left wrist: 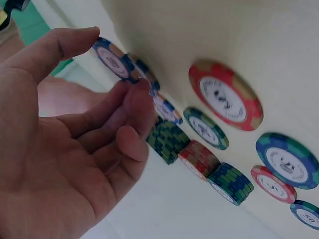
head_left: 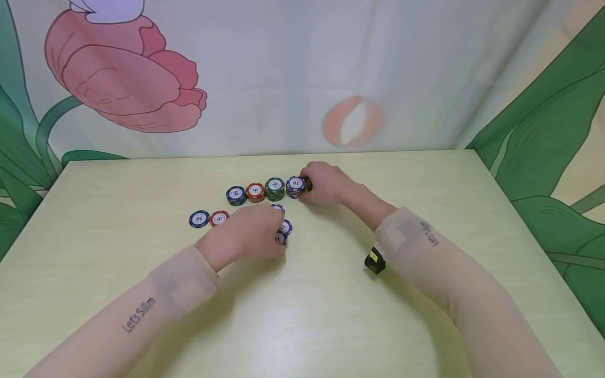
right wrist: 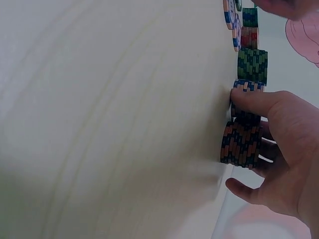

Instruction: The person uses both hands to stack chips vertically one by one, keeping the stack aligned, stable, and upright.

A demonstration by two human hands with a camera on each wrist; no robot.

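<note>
My left hand [head_left: 248, 231] pinches a blue-and-white poker chip [left wrist: 113, 59] between thumb and fingertips, above the table. More blue-and-white chips [head_left: 285, 227] lie close by its fingers. At the back, my right hand [head_left: 326, 184] grips a stack of blue-and-white chips [head_left: 295, 187] marked 10, its thumb on the near side. Against that stack stands a dark stack [right wrist: 241, 144] with brown edge marks, largely hidden by the right hand in the head view. To the left stand a green stack [head_left: 274, 189], a red stack [head_left: 256, 192] and a dark blue stack [head_left: 236, 195].
In front of the row lie single chips: a blue-green one [head_left: 199, 219], a red one [head_left: 219, 218] and a green one [left wrist: 206, 128]. A small black and yellow object [head_left: 375, 261] sits beside the right forearm. A printed curtain [head_left: 264, 79] hangs behind the table [head_left: 331, 325].
</note>
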